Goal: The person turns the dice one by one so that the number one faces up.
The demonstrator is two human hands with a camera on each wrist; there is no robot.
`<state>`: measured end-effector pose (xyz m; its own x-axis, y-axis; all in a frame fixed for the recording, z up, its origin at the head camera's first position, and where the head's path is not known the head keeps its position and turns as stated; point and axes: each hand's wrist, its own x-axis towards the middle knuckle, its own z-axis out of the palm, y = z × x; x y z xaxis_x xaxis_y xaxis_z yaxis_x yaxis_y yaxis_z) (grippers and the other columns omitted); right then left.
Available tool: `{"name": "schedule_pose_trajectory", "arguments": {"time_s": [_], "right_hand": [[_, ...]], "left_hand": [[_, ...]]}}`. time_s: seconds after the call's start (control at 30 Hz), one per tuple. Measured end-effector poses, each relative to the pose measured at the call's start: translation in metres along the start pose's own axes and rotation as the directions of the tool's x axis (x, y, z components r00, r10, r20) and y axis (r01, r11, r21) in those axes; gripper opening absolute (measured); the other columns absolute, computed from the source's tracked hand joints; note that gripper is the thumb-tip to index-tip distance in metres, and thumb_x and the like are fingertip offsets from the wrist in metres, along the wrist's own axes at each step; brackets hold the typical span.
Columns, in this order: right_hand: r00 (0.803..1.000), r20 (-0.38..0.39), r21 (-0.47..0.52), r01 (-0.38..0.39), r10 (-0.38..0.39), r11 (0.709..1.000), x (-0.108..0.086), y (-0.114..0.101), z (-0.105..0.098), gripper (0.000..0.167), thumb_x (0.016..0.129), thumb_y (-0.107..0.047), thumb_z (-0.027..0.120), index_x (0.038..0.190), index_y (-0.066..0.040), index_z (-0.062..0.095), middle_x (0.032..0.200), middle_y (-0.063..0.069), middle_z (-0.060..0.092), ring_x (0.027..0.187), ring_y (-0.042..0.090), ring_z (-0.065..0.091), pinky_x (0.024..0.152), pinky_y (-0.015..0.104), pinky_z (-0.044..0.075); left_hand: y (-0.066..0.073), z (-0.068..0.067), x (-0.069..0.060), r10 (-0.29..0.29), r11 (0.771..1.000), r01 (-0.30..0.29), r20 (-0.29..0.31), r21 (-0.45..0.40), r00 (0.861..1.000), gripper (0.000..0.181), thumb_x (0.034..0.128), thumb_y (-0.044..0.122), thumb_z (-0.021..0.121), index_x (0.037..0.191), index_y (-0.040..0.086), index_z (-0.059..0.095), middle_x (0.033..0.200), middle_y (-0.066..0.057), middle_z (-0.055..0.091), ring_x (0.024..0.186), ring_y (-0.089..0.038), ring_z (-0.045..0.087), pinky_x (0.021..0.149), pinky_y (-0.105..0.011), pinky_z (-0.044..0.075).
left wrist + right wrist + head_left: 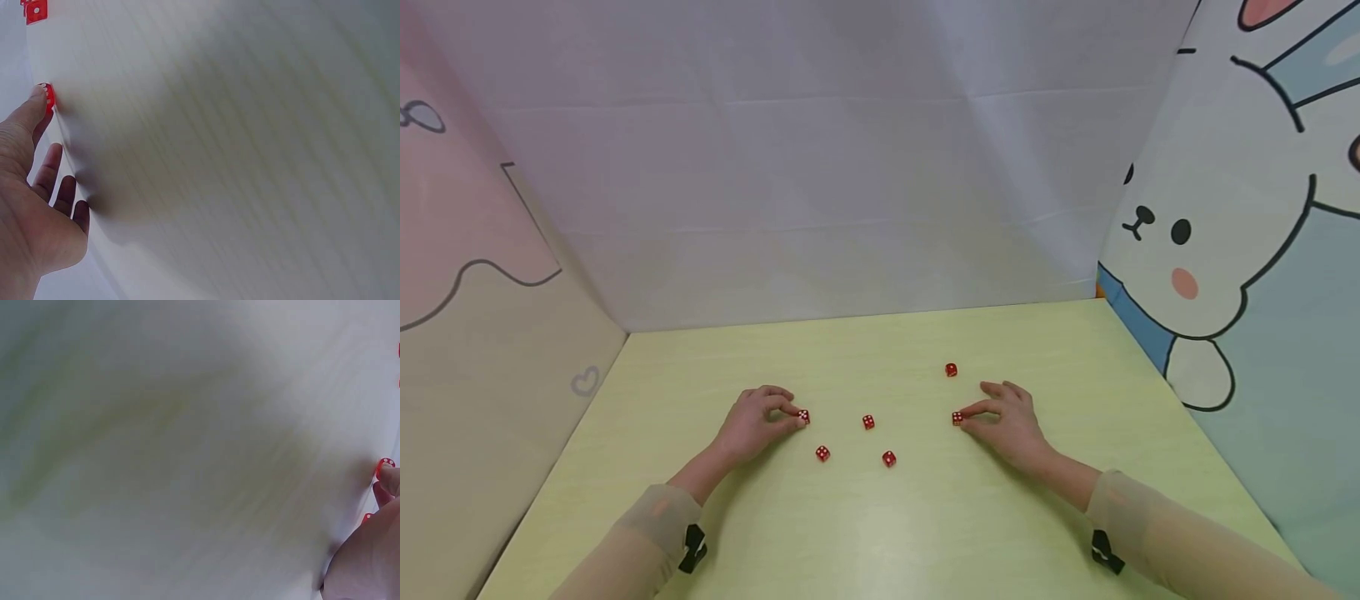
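Between thumb and index finger, my left hand (760, 422) pinches a red die (804, 417) with white pips, at the left of the group. My right hand (1011, 425) pinches another red die (957, 418) on the right side. In the left wrist view, the thumb lies over part of the held die (49, 98) while the other fingers are spread. Only a bit of the held die (385, 465) shows past the thumb in the right wrist view. Whether either held die touches the table is hard to tell.
More red dice lie on the pale yellow table (880, 533): one in the middle (868, 422), two nearer dice (823, 453), and a far die (951, 369) beyond my right hand. A white cloth wall (850, 208) stands behind, with printed side panels (1225, 275).
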<state>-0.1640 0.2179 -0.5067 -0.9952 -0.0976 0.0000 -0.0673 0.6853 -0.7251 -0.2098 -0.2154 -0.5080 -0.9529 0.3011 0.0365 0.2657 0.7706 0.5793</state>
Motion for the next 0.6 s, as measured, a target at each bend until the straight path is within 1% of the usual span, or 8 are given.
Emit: {"name": "schedule_pose_trajectory", "arguments": {"time_s": [0.13,0.27,0.4,0.6], "right_hand": [[1.0,-0.004,-0.021,0.013,-0.013,1.0,0.0,0.0,-0.001,0.02,0.089,-0.028,0.081,0.105,-0.016,0.08,0.152,0.021,0.046,0.147,0.047,0.017,0.114,0.067,0.017],[0.999,-0.022,-0.054,0.022,-0.023,0.998,0.0,-0.003,-0.004,0.023,0.089,-0.026,0.081,0.109,-0.016,0.079,0.148,0.018,0.05,0.145,0.045,0.021,0.114,0.063,0.023],[0.998,-0.046,-0.082,0.025,-0.029,0.996,-0.001,-0.008,-0.008,0.017,0.09,-0.026,0.079,0.104,-0.015,0.079,0.143,0.016,0.054,0.141,0.045,0.026,0.112,0.061,0.029],[0.998,-0.062,-0.11,0.019,-0.026,0.994,0.0,-0.012,-0.006,0.015,0.088,-0.029,0.081,0.095,-0.017,0.078,0.139,0.016,0.057,0.138,0.045,0.03,0.111,0.06,0.029]], "left_hand": [[0.001,-0.001,0.0,-0.003,1.0,0.003,0.001,0.003,1.0,0.015,0.0897,0.034,0.081,0.096,0.02,0.08,0.127,-0.007,0.065,0.12,-0.041,0.05,0.101,-0.057,0.04],[0.002,-0.002,0.0,-0.007,1.0,0.007,0.003,0.0,1.0,0.015,0.0899,0.033,0.081,0.096,0.02,0.08,0.127,-0.007,0.065,0.121,-0.041,0.05,0.101,-0.057,0.04],[0.003,-0.003,0.0,-0.004,1.0,0.004,0.006,0.013,1.0,0.015,0.0902,0.034,0.08,0.095,0.02,0.08,0.126,-0.008,0.065,0.12,-0.041,0.051,0.101,-0.057,0.04],[0.004,-0.004,-0.001,-0.004,1.0,0.004,0.004,0.018,1.0,0.014,0.0899,0.033,0.081,0.094,0.02,0.08,0.126,-0.008,0.066,0.119,-0.041,0.052,0.1,-0.056,0.04]]}}
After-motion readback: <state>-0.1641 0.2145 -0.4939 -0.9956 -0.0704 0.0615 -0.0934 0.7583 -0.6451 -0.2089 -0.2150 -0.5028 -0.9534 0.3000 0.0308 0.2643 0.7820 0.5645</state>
